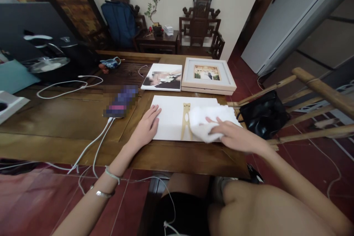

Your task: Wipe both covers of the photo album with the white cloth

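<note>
A flat white panel (pixel 167 121) lies near the front edge of the wooden table. Down its middle runs a gold, two-legged piece (pixel 186 112) with small marks at the top; the cloth covers some of its right side. My left hand (pixel 148 124) rests open on the panel's left edge, fingers stretched forward. In my right hand (pixel 232 134) is a bunched white cloth (pixel 203 120), pressed on the right part of the panel. The fingers curl partly into the cloth, and their tips are partly hidden.
Behind the panel lie a photo print (pixel 163 77) and a boxed picture frame (pixel 208 75). A phone (pixel 121 101) with white cables sits to the left, near a kettle (pixel 73 49). At the right are a black bag (pixel 264 116) and a bamboo chair (pixel 315 77).
</note>
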The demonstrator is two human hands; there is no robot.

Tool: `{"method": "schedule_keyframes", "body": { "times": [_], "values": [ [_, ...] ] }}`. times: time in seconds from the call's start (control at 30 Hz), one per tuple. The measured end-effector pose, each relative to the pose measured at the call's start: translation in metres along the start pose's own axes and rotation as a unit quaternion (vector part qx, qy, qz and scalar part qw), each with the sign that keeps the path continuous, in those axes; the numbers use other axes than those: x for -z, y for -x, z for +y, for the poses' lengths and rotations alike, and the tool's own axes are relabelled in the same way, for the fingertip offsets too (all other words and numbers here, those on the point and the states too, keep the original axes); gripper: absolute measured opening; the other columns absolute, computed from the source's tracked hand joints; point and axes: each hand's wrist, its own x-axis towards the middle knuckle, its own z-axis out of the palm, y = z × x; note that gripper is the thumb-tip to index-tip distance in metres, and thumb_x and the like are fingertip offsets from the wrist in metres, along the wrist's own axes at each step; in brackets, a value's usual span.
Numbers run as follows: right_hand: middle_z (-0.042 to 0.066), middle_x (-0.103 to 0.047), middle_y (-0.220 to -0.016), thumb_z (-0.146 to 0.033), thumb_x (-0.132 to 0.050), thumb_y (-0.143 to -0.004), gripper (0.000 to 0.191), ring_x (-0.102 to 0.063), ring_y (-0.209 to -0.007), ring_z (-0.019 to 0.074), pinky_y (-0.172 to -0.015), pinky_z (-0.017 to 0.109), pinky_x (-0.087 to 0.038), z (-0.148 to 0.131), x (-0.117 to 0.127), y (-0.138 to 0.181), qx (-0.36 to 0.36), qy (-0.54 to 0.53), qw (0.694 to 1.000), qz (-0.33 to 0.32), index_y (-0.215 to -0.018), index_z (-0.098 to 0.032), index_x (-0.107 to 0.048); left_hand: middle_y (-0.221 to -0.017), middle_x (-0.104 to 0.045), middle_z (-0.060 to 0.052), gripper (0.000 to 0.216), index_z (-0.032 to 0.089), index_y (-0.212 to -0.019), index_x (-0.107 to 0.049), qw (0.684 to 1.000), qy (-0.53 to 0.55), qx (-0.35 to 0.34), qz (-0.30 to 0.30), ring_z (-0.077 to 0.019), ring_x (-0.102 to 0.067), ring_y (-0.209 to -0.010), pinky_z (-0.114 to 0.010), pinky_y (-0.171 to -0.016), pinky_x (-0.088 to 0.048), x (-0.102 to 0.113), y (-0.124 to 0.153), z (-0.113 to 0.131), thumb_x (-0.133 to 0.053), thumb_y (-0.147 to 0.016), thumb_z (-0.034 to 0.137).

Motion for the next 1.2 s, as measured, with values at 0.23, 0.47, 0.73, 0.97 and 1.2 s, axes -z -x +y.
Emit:
{"method": "schedule_keyframes", "body": {
  "times": [0.23,0.47,0.73,0.97,1.2],
  "values": [
    [0.007,-0.055,-0.135,0.000,-0.036,-0.068,0.060,-0.028,-0.138,0.0298,-0.111,0.060,-0.019,0.051,0.005,-0.073,0.005,0.054,0.993,0.107,-0.120,-0.018,-0.060,-0.144,-0.042,-0.016,0.046,0.010,-0.133,-0.048,1.000,-0.007,-0.010,-0.009,-0.0250,-0.031,-0.138,-0.048,-0.114,-0.026,0.001,0.000,-0.001,-0.033,-0.095,0.031],
    [0.009,-0.039,-0.147,0.002,-0.038,-0.068,0.059,-0.014,-0.141,0.0292,-0.112,0.060,-0.016,0.026,-0.017,-0.043,-0.004,0.090,0.991,0.101,-0.120,-0.016,-0.058,-0.145,-0.040,-0.014,0.046,0.013,-0.134,-0.046,1.000,-0.009,-0.007,-0.012,-0.0251,-0.029,-0.139,-0.050,-0.114,-0.026,0.000,0.000,0.000,-0.031,-0.095,0.032],
    [0.005,-0.050,-0.139,0.003,-0.038,-0.066,0.057,-0.029,-0.138,0.0262,-0.109,0.045,-0.033,-0.038,-0.003,0.035,-0.012,-0.008,0.996,-0.086,-0.109,-0.022,-0.065,-0.144,-0.041,-0.017,0.047,0.008,-0.133,-0.047,1.000,-0.012,-0.011,-0.007,-0.0252,-0.029,-0.139,-0.047,-0.114,-0.026,-0.001,0.000,0.002,-0.031,-0.095,0.031],
    [0.008,-0.055,-0.134,0.002,-0.036,-0.071,0.061,-0.025,-0.139,0.0282,-0.111,0.051,-0.027,-0.012,0.002,-0.013,-0.018,0.026,0.999,-0.025,-0.125,-0.018,-0.056,-0.145,-0.040,-0.015,0.046,0.011,-0.134,-0.047,1.000,-0.005,-0.008,-0.009,-0.0256,-0.029,-0.139,-0.049,-0.114,-0.026,-0.001,0.000,0.002,-0.031,-0.095,0.031],
    [0.019,-0.022,-0.153,0.001,-0.038,-0.074,0.061,-0.006,-0.141,0.0400,-0.106,0.069,-0.013,0.011,-0.015,-0.089,-0.015,0.136,0.987,0.085,-0.134,-0.010,-0.045,-0.145,-0.040,-0.014,0.046,0.012,-0.134,-0.046,1.000,-0.006,-0.004,-0.012,-0.0245,-0.029,-0.139,-0.049,-0.114,-0.025,0.000,0.000,0.000,-0.031,-0.095,0.032]
  ]
}}
